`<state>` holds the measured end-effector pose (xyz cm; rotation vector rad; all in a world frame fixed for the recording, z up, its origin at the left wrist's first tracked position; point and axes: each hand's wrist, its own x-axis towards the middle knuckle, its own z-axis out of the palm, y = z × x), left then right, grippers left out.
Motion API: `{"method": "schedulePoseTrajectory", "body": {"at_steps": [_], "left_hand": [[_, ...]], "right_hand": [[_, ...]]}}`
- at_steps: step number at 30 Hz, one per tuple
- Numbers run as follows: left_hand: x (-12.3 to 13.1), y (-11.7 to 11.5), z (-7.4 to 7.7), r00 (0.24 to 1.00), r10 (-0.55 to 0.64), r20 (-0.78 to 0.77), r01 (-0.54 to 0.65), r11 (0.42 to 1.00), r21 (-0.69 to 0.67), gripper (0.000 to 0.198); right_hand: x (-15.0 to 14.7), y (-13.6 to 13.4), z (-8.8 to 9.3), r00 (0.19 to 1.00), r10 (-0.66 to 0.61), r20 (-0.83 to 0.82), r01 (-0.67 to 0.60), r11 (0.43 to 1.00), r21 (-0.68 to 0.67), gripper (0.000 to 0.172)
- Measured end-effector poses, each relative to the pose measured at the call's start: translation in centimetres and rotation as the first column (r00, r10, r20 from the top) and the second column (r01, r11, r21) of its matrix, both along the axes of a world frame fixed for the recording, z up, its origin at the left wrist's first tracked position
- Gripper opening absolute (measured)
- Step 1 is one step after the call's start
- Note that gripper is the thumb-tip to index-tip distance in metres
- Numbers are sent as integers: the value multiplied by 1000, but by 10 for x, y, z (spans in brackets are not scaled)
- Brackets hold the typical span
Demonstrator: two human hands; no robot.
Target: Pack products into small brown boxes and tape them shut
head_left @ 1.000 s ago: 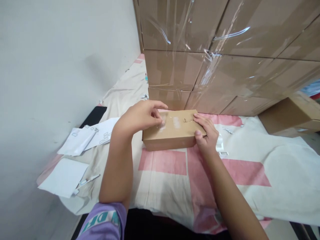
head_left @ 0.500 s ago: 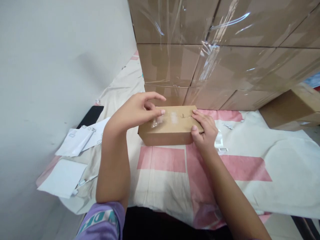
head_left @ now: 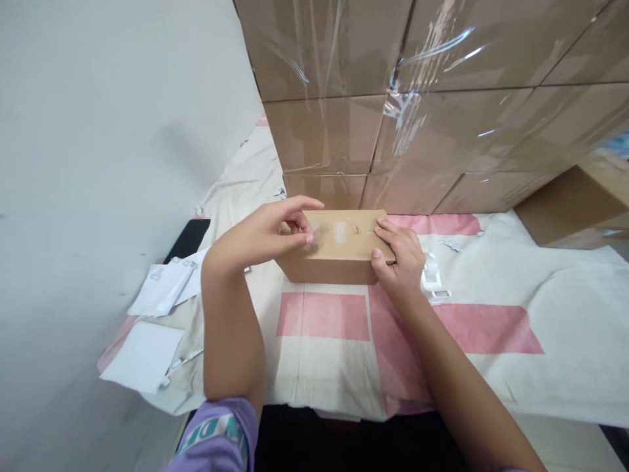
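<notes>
A brown cardboard box (head_left: 339, 272) lies flat on the cloth in front of me, its closed lid facing up. My left hand (head_left: 282, 229) is over the left part of the lid, thumb and a finger pinched together at a crumpled strip of clear tape (head_left: 317, 234), with the forefinger stretched out above. A pale scuffed patch and a small dark mark show on the lid. Holding the right end of the box is my right hand (head_left: 398, 259), its fingers on top and the thumb near the front edge. Just right of that hand sits a small white tape dispenser (head_left: 431, 275), partly hidden.
Behind stands a stack of large cartons (head_left: 324, 134) wrapped in clear film. Another carton (head_left: 572, 206) sits at the right. White papers (head_left: 142, 354) and a black flat object (head_left: 189, 239) lie at the left beside the wall (head_left: 98, 164). A pink-and-white cloth (head_left: 329, 367) covers the surface.
My left thumb and finger have closed together at the clear tape on the lid. My right hand stays on the box's right end. The view has shifted slightly.
</notes>
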<state>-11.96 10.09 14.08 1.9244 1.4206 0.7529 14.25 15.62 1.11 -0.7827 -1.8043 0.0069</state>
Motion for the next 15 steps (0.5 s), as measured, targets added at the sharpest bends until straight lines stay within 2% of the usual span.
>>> {"method": "schedulePoseTrajectory", "body": {"at_steps": [8,15], "left_hand": [[-5,14,-13,998,-44,45,49,994,-100,50],[-11,12,-15,996,-19,87,23,999,-44,51]], "right_hand": [[0,1,-1,1000,18,-15,-17,999,36,26],[0,1,1,1000,25,-18,-25,999,27,26]]}}
